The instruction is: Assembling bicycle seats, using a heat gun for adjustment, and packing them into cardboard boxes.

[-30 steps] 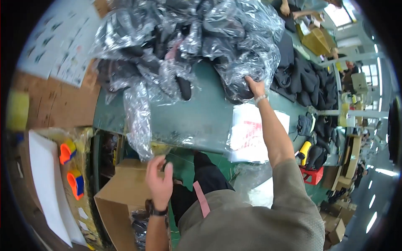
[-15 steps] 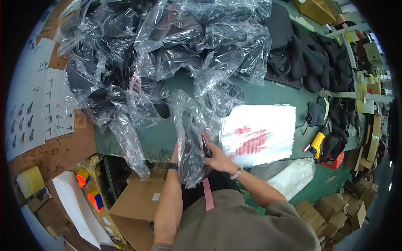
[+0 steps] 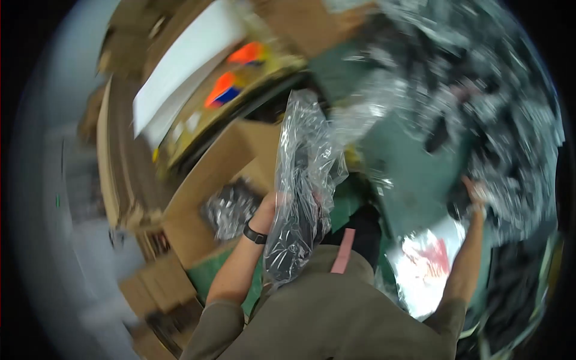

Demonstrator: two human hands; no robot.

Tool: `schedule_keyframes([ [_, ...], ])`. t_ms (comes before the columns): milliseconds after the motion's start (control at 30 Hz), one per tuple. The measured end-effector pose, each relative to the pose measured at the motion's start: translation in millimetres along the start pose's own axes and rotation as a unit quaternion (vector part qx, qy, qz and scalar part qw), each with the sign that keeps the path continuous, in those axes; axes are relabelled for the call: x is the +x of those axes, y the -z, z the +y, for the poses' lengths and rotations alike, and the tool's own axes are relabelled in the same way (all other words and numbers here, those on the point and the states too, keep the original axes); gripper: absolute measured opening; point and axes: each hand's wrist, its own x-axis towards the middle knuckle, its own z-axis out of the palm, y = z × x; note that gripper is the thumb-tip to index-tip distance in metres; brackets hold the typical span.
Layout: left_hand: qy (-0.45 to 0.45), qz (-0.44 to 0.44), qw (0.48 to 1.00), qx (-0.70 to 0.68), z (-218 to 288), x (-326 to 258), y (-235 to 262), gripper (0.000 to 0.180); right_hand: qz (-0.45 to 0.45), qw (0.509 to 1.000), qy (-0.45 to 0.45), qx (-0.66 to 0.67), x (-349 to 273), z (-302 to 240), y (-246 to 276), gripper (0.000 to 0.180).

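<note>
In front of my body, upright, is a black bicycle saddle in a clear plastic bag [image 3: 303, 198]. My left hand [image 3: 278, 203] grips it from the left, its fingers mostly hidden behind the crinkled film. Out to the right, my right hand [image 3: 474, 191] is at the near edge of a heap of bagged black saddles [image 3: 510, 138]; motion blur hides whether it grips one. Left of the held saddle, an open cardboard box [image 3: 192, 207] contains a bagged item [image 3: 233, 207] in shiny clear film.
A stack of white printed plastic bags [image 3: 420, 273] lies on the green worktable [image 3: 408, 174]. Beyond the box stands a ledge [image 3: 246, 114] with orange-and-blue pieces [image 3: 223, 90] and a curved white sheet [image 3: 180, 66]. More cardboard boxes [image 3: 159, 282] are at lower left.
My view has swung left, bringing the open box into sight. My right hand has left the bagged saddle and reached out to the heap; my left hand keeps holding the saddle.
</note>
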Motion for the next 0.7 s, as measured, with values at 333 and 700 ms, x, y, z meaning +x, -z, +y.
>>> schedule_keyframes([
  [333, -0.092, 0.331, 0.939, 0.034, 42.1, -97.9, 273.8, 0.028, 0.157, 0.957, -0.002, 0.245, -137.0, -247.3, 115.7, 0.08],
  [700, -0.271, -0.285, 0.385, 0.835, -137.5, 134.8, 313.7, 0.026, -0.141, 0.802, 0.128, 0.567, -429.1, -590.9, 350.2, 0.07],
])
